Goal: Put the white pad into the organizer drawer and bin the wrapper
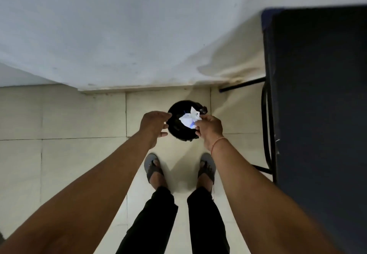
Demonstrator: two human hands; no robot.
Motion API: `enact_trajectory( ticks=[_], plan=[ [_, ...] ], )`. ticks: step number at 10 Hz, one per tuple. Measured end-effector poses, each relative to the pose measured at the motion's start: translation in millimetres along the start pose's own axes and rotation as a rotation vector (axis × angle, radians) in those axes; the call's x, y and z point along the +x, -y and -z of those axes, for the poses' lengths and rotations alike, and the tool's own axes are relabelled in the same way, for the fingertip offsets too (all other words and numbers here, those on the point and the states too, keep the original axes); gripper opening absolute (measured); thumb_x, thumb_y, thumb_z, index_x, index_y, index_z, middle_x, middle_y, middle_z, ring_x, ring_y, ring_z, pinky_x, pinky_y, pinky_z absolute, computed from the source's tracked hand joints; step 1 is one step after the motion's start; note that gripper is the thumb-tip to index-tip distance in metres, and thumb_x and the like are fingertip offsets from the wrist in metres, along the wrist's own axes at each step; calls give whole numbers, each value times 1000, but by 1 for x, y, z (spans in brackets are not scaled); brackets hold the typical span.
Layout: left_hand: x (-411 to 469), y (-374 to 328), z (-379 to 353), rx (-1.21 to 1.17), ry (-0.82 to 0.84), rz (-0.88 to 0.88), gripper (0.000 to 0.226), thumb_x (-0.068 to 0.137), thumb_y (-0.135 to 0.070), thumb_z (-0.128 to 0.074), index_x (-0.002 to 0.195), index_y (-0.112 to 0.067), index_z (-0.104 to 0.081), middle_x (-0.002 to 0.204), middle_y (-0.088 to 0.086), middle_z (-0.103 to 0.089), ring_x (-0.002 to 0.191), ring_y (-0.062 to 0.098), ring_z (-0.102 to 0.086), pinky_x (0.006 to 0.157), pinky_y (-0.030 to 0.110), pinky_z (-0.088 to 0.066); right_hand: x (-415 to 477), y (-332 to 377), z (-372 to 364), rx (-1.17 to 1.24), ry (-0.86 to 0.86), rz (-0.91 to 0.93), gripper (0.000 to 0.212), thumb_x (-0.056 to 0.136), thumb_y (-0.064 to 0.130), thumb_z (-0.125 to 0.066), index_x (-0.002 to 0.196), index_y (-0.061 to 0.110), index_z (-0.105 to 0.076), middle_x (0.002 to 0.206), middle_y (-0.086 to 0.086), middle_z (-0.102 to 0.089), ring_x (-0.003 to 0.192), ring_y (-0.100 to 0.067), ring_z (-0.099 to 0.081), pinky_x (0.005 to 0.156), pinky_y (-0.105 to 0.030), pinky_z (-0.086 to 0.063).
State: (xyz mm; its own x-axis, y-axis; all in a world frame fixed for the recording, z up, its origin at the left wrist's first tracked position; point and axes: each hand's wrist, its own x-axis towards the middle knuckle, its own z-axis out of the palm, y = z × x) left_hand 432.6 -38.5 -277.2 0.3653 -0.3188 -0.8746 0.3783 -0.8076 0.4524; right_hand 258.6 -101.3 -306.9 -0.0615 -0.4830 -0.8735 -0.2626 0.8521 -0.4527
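Note:
A round black bin (175, 129) stands on the tiled floor close to the wall, straight below my hands. My right hand (209, 129) pinches a crumpled white wrapper (189, 119) with a blue mark, held over the bin's opening. My left hand (154, 124) hovers at the bin's left rim, fingers spread and holding nothing. The white pad and the organizer drawer are not in view.
A dark table (321, 104) with black metal legs fills the right side. The white wall (119, 35) rises just behind the bin. My feet in grey sandals (154, 167) stand on cream floor tiles just short of the bin.

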Motion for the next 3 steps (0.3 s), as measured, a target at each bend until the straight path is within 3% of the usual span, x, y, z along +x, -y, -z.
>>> enact_trajectory(
  ticks=[1, 2, 3],
  plan=[
    [39, 13, -7, 45, 9, 7, 25, 94, -22, -75, 113, -5, -75, 99, 5, -71, 84, 22, -67, 76, 41, -58, 36, -16, -10, -16, 58, -60, 27, 93, 6, -64, 116, 19, -69, 101, -9, -69, 78, -18, -63, 73, -34, -59],
    [78, 28, -18, 119, 10, 32, 8, 96, -21, -74, 95, -13, -73, 97, 8, -69, 83, 21, -65, 63, 35, -56, 83, -39, -21, -24, 41, -117, 6, 97, 26, -58, 94, 25, -63, 109, -11, -71, 102, -31, -71, 92, -48, -61],
    [85, 32, -25, 188, 3, 16, 13, 99, -17, -71, 109, -8, -74, 96, 8, -68, 88, 21, -65, 64, 35, -58, 105, -51, -27, -66, -12, -96, 17, 92, 30, -53, 80, 23, -61, 115, -19, -75, 110, -39, -71, 100, -56, -57]
  ],
)
